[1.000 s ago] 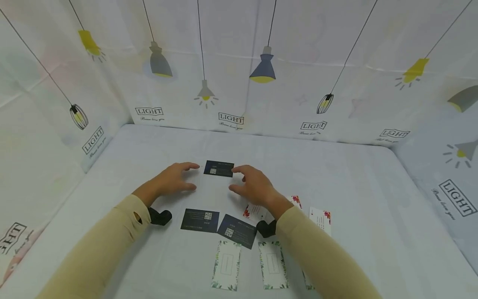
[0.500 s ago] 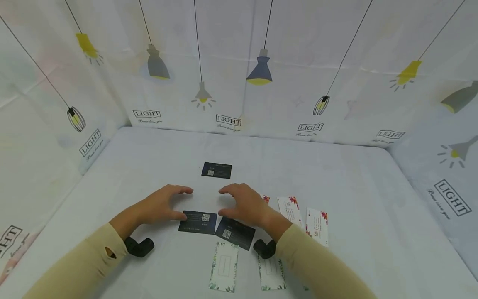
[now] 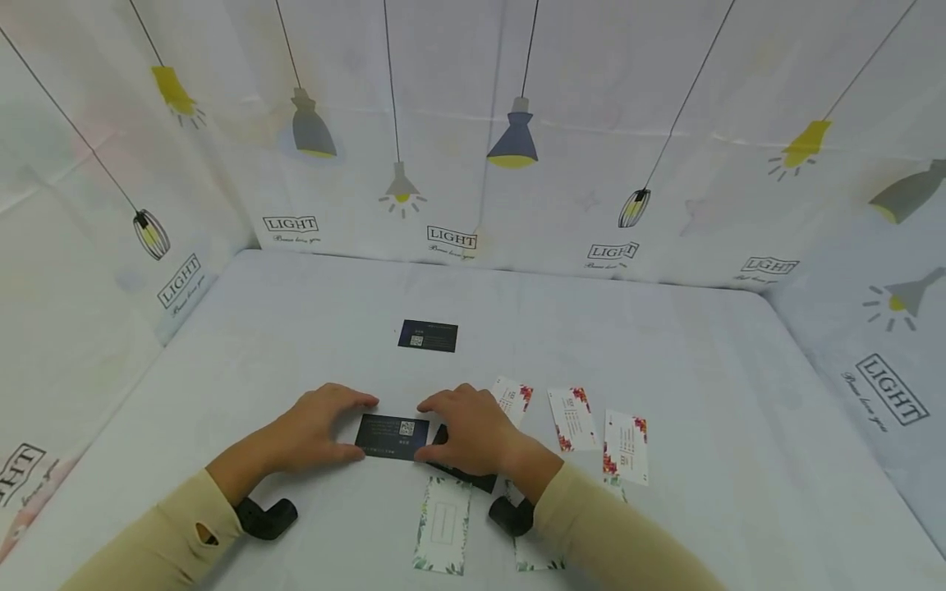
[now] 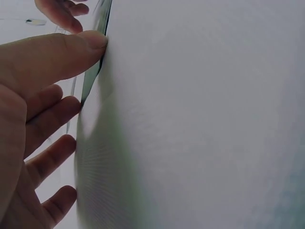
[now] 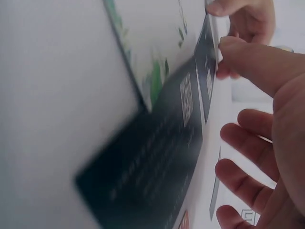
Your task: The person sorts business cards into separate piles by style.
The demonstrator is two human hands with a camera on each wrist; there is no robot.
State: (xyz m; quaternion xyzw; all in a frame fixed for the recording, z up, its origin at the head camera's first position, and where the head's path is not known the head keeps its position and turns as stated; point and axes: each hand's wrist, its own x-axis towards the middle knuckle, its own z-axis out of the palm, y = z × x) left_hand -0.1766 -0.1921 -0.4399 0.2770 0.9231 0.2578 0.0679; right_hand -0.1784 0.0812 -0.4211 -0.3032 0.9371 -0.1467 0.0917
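Card of flat dark navy paper, rectangular, with pale lettering and a square code, lies on the table between your two hands. Your left hand is beside its left end, thumb and index finger spread wide, with the thumb tip at the near left corner. Your right hand makes a similar wide curve at the other end, and its thumb tip is at the near right corner; how strongly the thumbs press, I cannot tell. Under this right hand you partly cover a second dark navy card, which is turned at an angle. Just beside it, toward you, is a white rectangular card with green leaf border; whether these two overlap, I cannot tell. A similar leaf-bordered white card is partly hidden by your right wrist. Farther from you, well apart from your hands, lies a third dark navy card. To the right there are three white cards with red flower corners. Your beige sleeves rest above the white cloth-covered table, and behind it hangs a white fabric backdrop printed with lamps.
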